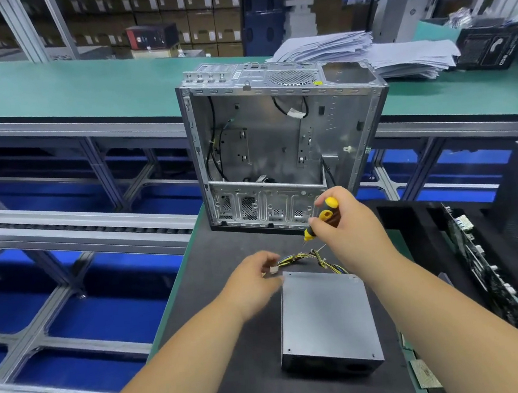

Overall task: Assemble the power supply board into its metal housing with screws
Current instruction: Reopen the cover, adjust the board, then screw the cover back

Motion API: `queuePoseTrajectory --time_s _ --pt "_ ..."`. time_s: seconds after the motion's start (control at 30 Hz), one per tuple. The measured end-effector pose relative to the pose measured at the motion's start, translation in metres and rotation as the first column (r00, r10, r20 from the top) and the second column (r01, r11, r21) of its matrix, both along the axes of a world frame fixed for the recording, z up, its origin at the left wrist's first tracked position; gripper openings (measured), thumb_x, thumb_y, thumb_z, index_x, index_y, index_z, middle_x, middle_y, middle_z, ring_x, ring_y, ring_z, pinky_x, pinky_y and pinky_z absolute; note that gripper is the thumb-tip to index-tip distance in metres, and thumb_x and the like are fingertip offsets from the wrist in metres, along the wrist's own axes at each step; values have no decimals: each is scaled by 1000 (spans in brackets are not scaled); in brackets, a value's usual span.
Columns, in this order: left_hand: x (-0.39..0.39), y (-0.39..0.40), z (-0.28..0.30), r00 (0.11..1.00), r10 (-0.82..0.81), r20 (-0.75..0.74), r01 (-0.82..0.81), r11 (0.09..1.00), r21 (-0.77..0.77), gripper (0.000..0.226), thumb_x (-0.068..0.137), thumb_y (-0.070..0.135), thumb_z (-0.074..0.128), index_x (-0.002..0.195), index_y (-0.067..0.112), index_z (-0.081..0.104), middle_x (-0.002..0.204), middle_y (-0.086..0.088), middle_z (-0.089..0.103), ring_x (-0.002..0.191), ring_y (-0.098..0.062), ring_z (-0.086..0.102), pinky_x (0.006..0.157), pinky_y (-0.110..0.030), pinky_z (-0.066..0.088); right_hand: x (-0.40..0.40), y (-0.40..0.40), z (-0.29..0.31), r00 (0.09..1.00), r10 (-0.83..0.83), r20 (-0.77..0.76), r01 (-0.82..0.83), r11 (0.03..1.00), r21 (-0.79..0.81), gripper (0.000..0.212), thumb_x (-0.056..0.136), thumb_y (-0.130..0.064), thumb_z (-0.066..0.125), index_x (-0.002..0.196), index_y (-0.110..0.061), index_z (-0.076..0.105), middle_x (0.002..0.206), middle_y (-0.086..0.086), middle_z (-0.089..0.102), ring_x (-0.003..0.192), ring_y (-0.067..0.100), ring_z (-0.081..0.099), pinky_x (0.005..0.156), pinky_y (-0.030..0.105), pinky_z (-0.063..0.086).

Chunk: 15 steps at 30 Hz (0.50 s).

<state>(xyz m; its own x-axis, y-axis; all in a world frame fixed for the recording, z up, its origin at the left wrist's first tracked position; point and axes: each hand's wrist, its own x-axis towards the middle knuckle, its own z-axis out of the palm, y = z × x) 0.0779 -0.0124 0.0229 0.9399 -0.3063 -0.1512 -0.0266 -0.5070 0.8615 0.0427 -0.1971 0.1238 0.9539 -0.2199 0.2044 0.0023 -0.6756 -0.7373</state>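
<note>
Right hand (348, 228) grips a yellow-black screwdriver (324, 216); left hand (254, 281), blurred, fingers loosely curled beside the wire bundle (310, 259) (contact unclear). Grey power supply (326, 314) lies on the dark worktop (242, 343) at 6 o'clock, lid unmarked. Metal housing (283, 141) stands open at 12 o'clock, well apart. Judged: pre-mounting; next, lift the unit in.

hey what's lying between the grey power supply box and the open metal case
In the head view, the yellow-and-black wire bundle lies on the black mat between power supply and case.
</note>
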Motion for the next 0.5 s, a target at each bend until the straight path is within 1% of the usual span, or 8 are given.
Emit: queuePoseTrajectory --time_s 0.03,0.07,0.1,0.17,0.23,0.33,0.43,0.5 --pt "1 -3 -4 999 -43 18 41 993 109 38 84 22 72 121 27 60 117 7 58 107 -10 57 94 -19 42 2 0 -2 1000 14 -23 -15 999 -46 21 88 -34 65 97 -39 47 81 -12 61 74 9 59 63 31 51" --pt "2 -6 -8 997 -73 26 67 982 178 43 82 26 74 123 27 60 120 7 55 108 -9 55 94 -19 40 4 0 -4 999 26 -42 -29 997 -76 21 88 -34 65 98 -39 47 82 -12 61 75 9 59 64 32 52" --pt "3 -8 -11 996 -89 27 81 975 208 46 81 29 75 124 27 60 121 7 54 108 -9 54 94 -19 39 6 1 -6 998 34 -57 -40 995 -95 22 88 -33 65 99 -39 47 82 -13 61 75 8 60 65 32 52" --pt "6 -12 -15 995 -89 37 80 974 211 42 80 33 75 120 28 61 120 8 54 107 -8 54 92 -19 39 9 2 -11 996 42 -73 -51 991 -121 23 88 -32 65 99 -39 46 78 -14 61 72 7 60 64 31 52" --pt "7 -15 -16 995 -77 57 65 978 201 35 80 34 75 112 30 63 114 9 55 101 -7 54 86 -19 39 12 2 -13 996 45 -81 -56 990 -131 23 88 -31 65 100 -38 47 75 -14 61 70 6 60 63 31 51" --pt "9 -17 -17 995 -73 69 58 980 193 28 80 34 76 105 31 64 104 12 55 93 -6 53 76 -18 38 16 2 -16 993 61 -104 -74 989 -128 23 88 -30 65 101 -37 47 76 -13 61 71 7 61 66 35 54" --pt "10 -16 -19 997 -56 55 47 988 147 24 79 32 78 98 33 63 92 16 55 84 -5 53 66 -11 37 20 3 -18 990 71 -122 -87 987 -131 24 88 -32 64 102 -38 46 78 -11 63 74 10 62 70 39 55" --pt "10 -16 -19 997 -55 45 48 990 131 23 79 31 78 95 34 62 90 15 56 80 -2 53 64 -9 36 22 3 -19 988 75 -135 -94 985 -144 24 88 -33 64 103 -39 45 80 -11 63 75 12 62 70 40 56"
